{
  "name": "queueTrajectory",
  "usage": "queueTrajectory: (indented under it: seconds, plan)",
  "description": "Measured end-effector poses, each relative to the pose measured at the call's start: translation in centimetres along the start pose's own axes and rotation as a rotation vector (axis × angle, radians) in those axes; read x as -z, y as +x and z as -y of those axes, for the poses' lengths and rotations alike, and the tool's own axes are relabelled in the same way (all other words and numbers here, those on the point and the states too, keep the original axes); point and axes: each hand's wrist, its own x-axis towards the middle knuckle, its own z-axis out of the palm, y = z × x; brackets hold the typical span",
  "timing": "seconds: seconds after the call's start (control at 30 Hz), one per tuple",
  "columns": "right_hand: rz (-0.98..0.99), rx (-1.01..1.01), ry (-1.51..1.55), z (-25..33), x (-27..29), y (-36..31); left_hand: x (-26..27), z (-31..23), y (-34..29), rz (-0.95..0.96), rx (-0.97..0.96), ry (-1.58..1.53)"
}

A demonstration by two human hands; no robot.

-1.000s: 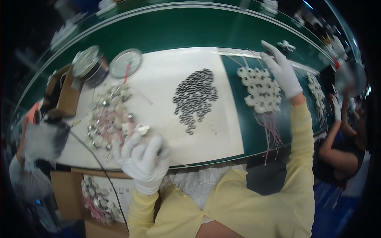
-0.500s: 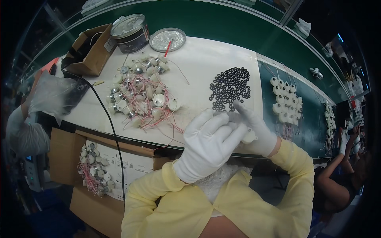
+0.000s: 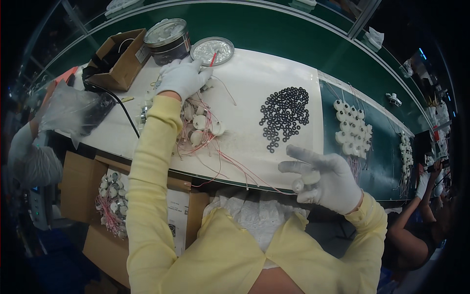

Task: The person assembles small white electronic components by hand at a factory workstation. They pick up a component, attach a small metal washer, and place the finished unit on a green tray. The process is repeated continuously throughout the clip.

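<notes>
White round part (image 3: 310, 177) held in right hand (image 3: 337, 183); left hand (image 3: 180, 78) by red stick (image 3: 214, 59), grip unclear. Probably reaching for stick; next wants careful pinch.

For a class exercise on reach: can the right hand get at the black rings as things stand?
Probably yes: the black rings lie just beyond the right hand, with nothing visible between, though the white part it holds might hamper picking.

Near the desk's (image 3: 249, 98) far edge, the gloved left hand (image 3: 182, 79) reaches beside a round lid (image 3: 208, 50). By the near edge, the gloved right hand (image 3: 338, 183) holds a white part (image 3: 310, 177), near scattered black rings (image 3: 286, 113).
</notes>
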Motion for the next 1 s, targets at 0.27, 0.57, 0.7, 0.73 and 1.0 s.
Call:
queueTrajectory:
  seconds: [0.27,0.57,0.7,0.73,1.0]
  plan:
    - [-0.016,0.181,-0.274,1.1,1.7,-1.6,2.4,-2.0,-2.3,0.220,-0.213,-0.029]
    - [-0.412,0.141,-1.316,3.0,1.3,-2.3,5.4,-3.6,-6.4,0.180,-0.426,-0.167]
    - [-0.339,0.351,-1.785,2.3,4.0,-0.9,8.9,-6.3,-4.6,0.196,-0.254,-0.105]
    - [-0.338,0.474,-1.885,2.0,4.7,-0.3,8.9,-7.7,-4.5,0.209,-0.209,-0.056]
    - [-0.501,0.939,-2.087,1.4,6.0,1.6,1.4,-10.8,-6.7,0.164,-0.131,0.238]
